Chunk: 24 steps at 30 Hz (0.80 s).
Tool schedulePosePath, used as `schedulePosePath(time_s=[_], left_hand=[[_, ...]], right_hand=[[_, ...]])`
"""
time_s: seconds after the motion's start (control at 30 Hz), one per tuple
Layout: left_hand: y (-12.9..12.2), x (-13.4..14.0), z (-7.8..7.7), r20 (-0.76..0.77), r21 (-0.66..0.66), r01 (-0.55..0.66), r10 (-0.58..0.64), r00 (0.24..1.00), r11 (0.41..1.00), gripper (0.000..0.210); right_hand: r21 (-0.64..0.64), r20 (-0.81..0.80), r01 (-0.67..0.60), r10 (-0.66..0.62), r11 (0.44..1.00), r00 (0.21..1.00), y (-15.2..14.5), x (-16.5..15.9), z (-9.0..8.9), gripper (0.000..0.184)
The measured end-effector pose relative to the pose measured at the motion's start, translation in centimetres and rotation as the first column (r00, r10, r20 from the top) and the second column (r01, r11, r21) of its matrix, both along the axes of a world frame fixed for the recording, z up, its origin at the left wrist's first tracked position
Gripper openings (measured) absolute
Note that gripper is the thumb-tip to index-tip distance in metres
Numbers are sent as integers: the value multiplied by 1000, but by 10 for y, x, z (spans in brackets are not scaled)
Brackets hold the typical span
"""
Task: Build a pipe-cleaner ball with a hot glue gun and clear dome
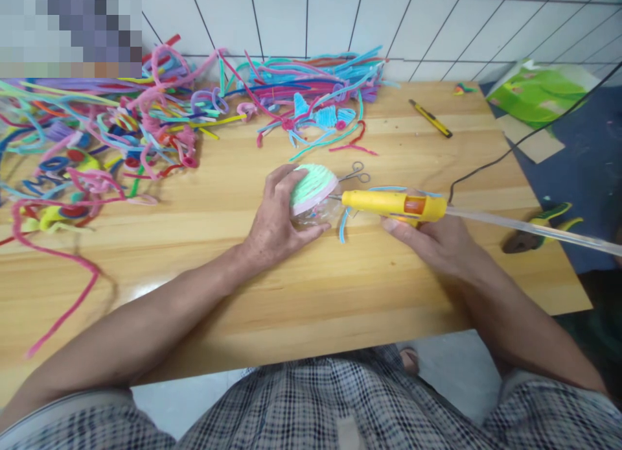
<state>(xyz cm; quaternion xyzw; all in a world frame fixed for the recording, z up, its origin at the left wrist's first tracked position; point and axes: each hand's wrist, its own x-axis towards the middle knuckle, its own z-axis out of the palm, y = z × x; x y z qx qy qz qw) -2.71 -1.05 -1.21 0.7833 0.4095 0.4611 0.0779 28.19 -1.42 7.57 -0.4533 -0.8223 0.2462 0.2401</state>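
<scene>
My left hand (275, 220) is closed around a rounded piece with mint-green fuzzy strips (313, 183) on top and a pale rim. Its lower part looks like clear plastic, with small coloured bits showing through. In my right hand (444, 242) is a yellow glue gun (379, 202), a long clear glue stick (529, 227) sticking out of its back. The gun's nozzle points left, at the pale rim; whether it touches I cannot tell. Small scissors (358, 172) lie just behind the piece. A light-blue pipe cleaner (343, 228) lies partly under the gun.
Loose pipe cleaners (146, 126) in many colours pile up at the left and back, beside blue and pink pipe-cleaner shapes (323, 116). A yellow utility knife (431, 119) lies back right. Pliers (534, 228) rest at the right edge. A black cord (515, 144) runs to the gun.
</scene>
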Motion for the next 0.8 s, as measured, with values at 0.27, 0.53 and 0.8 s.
schedulePosePath(time_s=[0.27, 0.53, 0.8], left_hand=[[0, 1, 1, 5, 23, -1, 1, 1000, 1000, 97], [0, 1, 2, 0, 12, -2, 2, 1000, 1000, 99], [0, 0, 1, -14, 11, -5, 5, 1000, 1000, 100]], right_hand=[[24, 35, -2, 1, 1000, 999, -1, 0, 1, 34], [2, 18, 16, -16, 1000, 1000, -2, -1, 4, 33], [11, 27, 10, -10, 1000, 1000, 0, -1, 4, 32]])
